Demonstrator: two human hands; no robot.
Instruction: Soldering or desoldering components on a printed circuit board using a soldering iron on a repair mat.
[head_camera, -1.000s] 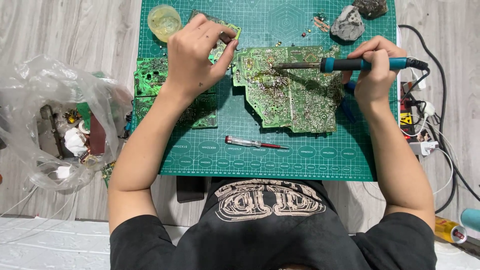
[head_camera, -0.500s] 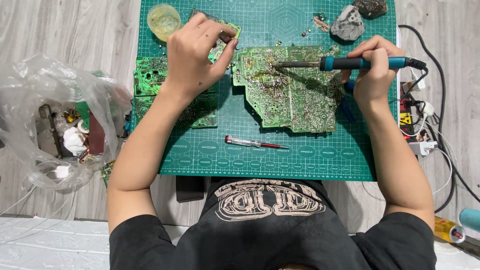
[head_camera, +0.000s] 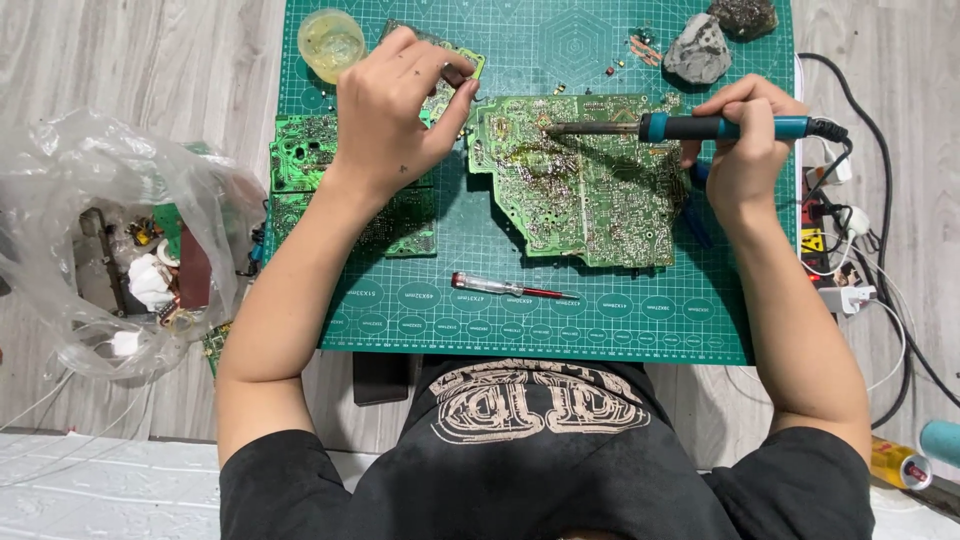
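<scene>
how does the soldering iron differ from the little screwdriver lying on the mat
The soldering iron is gripped in the right hand, tip on the large circuit board; the screwdriver lies untouched on the green mat. The iron is longer and thicker, with a teal handle; the screwdriver is slim, clear and red. Both lie roughly sideways.

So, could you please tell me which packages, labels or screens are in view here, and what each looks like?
Plastic bag: left of the green mat, clear and crumpled, holding small parts.
Yellow label: on the power strip at the right edge, small and square.
Can: bottom right corner, lying down, yellow and red.
No screens in view.
</scene>
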